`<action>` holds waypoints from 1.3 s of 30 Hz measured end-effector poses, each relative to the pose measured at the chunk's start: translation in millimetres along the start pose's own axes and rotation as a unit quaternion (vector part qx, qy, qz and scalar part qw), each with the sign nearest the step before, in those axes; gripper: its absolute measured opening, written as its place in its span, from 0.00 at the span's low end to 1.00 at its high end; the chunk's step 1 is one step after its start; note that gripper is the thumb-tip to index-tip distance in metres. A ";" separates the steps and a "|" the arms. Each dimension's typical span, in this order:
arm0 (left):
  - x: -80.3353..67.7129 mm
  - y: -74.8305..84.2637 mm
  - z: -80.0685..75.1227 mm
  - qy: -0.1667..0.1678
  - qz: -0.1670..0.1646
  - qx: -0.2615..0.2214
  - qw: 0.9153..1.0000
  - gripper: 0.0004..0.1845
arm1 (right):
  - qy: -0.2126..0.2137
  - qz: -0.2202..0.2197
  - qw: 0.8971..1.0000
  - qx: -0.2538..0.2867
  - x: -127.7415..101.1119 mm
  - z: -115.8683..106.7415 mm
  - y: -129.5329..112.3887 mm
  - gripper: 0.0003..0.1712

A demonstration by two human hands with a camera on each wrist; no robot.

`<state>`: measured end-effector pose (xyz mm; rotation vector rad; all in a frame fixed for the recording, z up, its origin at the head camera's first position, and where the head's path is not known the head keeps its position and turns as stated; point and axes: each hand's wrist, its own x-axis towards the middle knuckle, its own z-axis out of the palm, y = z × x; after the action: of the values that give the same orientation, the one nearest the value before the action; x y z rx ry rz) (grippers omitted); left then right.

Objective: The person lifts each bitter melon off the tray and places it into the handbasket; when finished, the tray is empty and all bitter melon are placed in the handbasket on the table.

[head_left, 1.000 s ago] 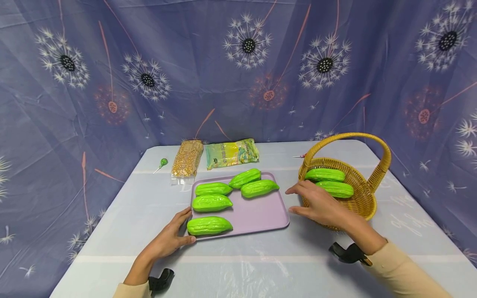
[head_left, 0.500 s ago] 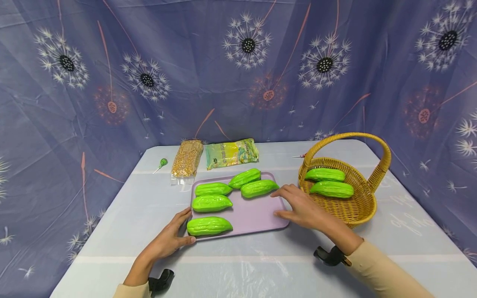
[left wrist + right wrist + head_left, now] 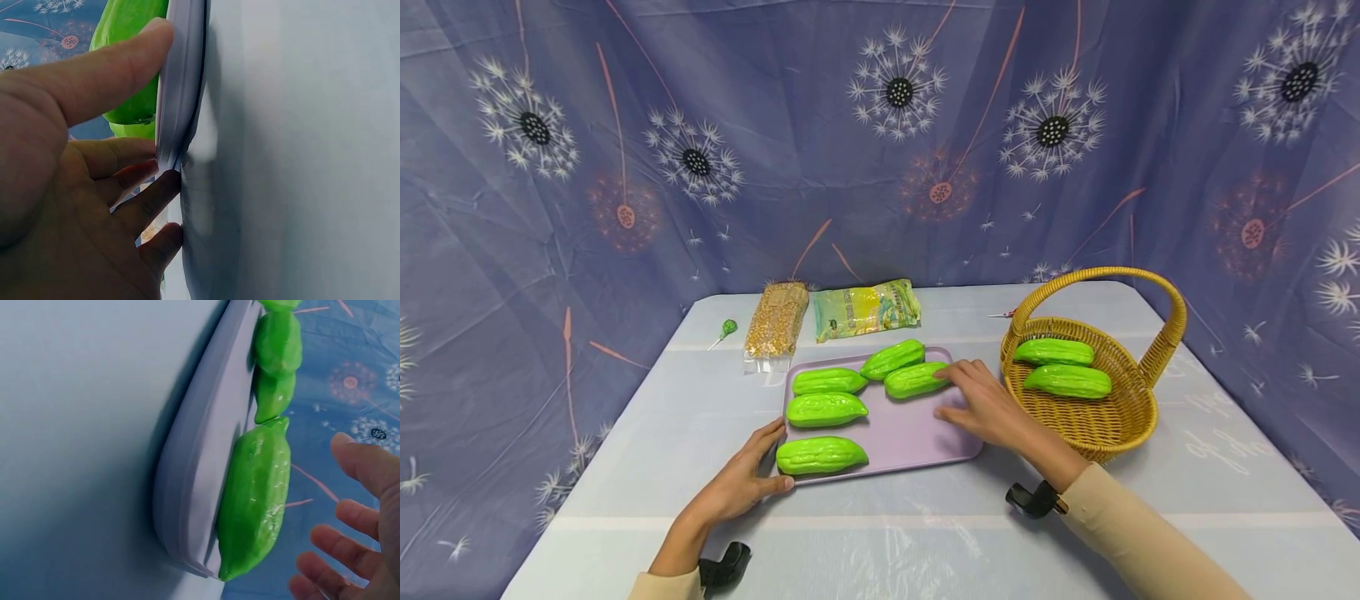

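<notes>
A dandelion-print blue cloth hangs behind the pale table [image 3: 925, 533]. The left hand [image 3: 747, 479] lies at the near left corner of the lilac tray [image 3: 917, 433], thumb on the rim beside the nearest bitter melon [image 3: 822, 454], fingers loosely curled under the edge; the left wrist view shows those fingers [image 3: 153, 200] tucked beneath the tray. The right hand [image 3: 988, 404] reaches over the tray, fingers spread and relaxed, tips at the right-hand bitter melon [image 3: 916, 379]. The right wrist view shows a gap between the fingers [image 3: 356, 462] and that melon, gripping nothing. Two more melons lie in the wicker basket [image 3: 1120, 417].
</notes>
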<state>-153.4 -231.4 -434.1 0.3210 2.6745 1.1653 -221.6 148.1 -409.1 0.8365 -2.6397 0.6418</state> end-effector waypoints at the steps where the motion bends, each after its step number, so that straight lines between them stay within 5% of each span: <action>1: 0.1 -0.1 0.1 0.000 0.000 0.000 1.000 0.47 | 0.002 0.002 1.000 0.000 1.6 1.9 0.7 0.31; 22: 0.5 -1.7 0.6 0.000 0.000 -0.004 1.000 0.47 | -0.022 0.081 0.996 0.008 28.3 29.4 14.2 0.37; 39: 1.2 -2.6 1.6 0.002 -0.006 -0.003 1.000 0.47 | -0.085 0.118 0.989 0.029 36.7 32.9 18.5 0.36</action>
<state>-154.5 -231.7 -437.2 0.3010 2.6717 1.1717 -266.2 128.1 -428.4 0.6237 -2.9158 0.7387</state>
